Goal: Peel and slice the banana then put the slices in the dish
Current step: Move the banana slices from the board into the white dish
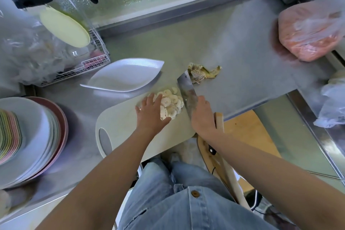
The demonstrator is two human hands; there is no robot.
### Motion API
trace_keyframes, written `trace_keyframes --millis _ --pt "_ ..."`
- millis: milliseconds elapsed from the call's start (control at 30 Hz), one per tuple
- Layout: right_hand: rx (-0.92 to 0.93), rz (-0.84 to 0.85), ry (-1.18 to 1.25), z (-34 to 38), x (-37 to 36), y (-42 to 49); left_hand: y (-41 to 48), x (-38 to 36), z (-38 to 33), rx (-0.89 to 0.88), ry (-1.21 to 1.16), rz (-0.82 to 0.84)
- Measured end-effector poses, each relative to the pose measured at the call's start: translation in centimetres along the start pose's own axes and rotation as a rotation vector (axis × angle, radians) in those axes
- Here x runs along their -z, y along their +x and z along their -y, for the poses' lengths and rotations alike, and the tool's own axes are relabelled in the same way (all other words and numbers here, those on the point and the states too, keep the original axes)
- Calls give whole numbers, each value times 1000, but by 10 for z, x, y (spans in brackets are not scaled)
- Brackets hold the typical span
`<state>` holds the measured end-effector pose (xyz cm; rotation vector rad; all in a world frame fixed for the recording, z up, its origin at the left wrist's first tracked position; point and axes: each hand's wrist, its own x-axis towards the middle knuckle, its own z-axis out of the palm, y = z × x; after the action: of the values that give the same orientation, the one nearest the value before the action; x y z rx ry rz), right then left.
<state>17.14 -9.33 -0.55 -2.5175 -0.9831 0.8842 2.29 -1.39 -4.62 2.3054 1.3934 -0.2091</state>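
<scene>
A pile of pale banana slices (172,103) lies on the white cutting board (121,127) near its far right corner. My left hand (151,113) lies flat with straight fingers against the left side of the pile. My right hand (202,115) grips the handle of a cleaver (186,89), whose wide blade stands on the right side of the slices. Just beyond the board sits the white leaf-shaped dish (125,74), with nothing in it. The banana peel (201,73) lies crumpled behind the blade.
A stack of plates (31,140) stands at the left. A wire rack (93,61) with a pale lid and plastic bags sits at the back left. A pink bag (308,30) rests at the far right. The counter edge drops off right of the board.
</scene>
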Motion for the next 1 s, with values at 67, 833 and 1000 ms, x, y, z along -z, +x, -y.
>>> trace_keyframes --millis 67,833,1000 --pt "12 -17 1 1 0 -1 0 -1 0 -6 -1 -7" --pt "-102 34 258 -12 -21 -7 -1 -8 11 -56 -36 -79" --pt "-98 127 319 -9 -24 -6 -3 -8 18 -50 -37 -92"
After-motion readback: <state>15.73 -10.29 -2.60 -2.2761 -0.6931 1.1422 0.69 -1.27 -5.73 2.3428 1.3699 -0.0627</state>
